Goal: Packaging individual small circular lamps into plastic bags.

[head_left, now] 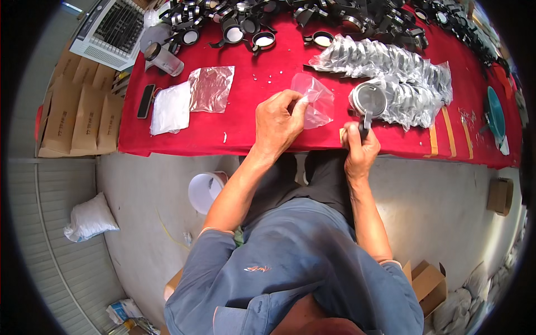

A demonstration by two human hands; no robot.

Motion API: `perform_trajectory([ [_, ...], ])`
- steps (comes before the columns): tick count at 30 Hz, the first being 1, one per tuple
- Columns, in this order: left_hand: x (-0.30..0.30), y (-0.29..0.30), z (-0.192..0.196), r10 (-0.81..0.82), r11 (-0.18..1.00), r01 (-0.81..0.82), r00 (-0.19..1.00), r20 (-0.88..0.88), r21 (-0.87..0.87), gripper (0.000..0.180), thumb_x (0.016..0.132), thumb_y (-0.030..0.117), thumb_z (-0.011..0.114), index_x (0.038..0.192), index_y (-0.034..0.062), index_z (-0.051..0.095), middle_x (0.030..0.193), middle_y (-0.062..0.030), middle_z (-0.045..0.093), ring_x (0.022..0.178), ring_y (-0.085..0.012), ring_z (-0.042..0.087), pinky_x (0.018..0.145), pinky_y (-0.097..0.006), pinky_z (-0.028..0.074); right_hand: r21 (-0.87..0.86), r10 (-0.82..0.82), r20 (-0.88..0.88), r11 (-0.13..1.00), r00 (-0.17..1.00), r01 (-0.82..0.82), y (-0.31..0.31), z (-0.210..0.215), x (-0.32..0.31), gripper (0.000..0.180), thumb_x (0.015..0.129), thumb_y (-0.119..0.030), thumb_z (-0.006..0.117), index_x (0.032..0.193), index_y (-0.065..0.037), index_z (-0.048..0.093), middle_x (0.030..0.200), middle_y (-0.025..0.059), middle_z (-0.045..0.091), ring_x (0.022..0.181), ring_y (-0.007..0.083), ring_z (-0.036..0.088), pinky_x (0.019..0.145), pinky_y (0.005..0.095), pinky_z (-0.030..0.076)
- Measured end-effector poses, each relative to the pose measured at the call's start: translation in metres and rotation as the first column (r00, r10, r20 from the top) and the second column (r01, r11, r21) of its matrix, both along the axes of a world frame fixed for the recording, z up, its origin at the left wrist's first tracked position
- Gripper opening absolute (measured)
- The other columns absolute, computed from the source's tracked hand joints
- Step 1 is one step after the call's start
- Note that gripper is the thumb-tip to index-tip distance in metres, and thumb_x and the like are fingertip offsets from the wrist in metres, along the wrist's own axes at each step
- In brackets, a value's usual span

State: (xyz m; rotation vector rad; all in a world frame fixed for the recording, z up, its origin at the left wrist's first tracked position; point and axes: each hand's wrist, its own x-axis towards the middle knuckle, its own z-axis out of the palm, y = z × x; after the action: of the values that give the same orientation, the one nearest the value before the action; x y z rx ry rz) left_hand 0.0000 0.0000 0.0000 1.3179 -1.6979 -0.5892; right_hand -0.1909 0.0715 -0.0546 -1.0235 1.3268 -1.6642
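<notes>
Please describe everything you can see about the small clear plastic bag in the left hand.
The plastic bag is small, clear and thin, and looks crumpled and empty. The left hand pinches its near edge with the fingers, and the rest lies over the red table cover. It sits left of the round magnifier that the right hand holds by the handle.

Bare red cloth (257,84) left of the bagged pile (402,78); far edge seemingly crowded with black magnifiers (245,28).

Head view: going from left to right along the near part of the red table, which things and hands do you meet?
Black phone → white packet → shiny empty bag → left hand → clear bag → right hand holding a round magnifier → teal dish.
</notes>
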Motion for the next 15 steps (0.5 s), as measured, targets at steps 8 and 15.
perform_trajectory([
  [8, -0.003, -0.006, -0.003, -0.231, 0.946, 0.265, 0.955, -0.185, 0.185, 0.017, 0.096, 0.014, 0.073, 0.106, 0.0024, 0.080, 0.088, -0.0102, 0.079, 0.077, -0.0149, 0.074, 0.069, -0.030, 0.056, 0.247, 0.567, -0.185, 0.818, 0.803, -0.520, 0.020, 0.014, -0.039, 0.027, 0.090, -0.025, 0.074, 0.081, -0.001, 0.069, 0.063, -0.0030, 0.054, 0.060, 0.0070, 0.048, 0.056, 0.0285, 0.036],
  [15, 0.018, -0.014, 0.008, -0.465, 0.784, 0.525, 0.850, -0.246, 0.332, 0.024, 0.102, 0.012, 0.068, 0.122, 0.0030, 0.078, 0.109, -0.0117, 0.081, 0.099, -0.0150, 0.073, 0.088, -0.032, 0.057, 0.279, 0.608, -0.096, 0.777, 0.788, -0.565, 0.005, 0.024, -0.044, 0.026, 0.086, -0.026, 0.074, 0.078, -0.001, 0.070, 0.059, 0.0027, 0.058, 0.053, 0.0136, 0.051, 0.053, 0.0338, 0.039],
])
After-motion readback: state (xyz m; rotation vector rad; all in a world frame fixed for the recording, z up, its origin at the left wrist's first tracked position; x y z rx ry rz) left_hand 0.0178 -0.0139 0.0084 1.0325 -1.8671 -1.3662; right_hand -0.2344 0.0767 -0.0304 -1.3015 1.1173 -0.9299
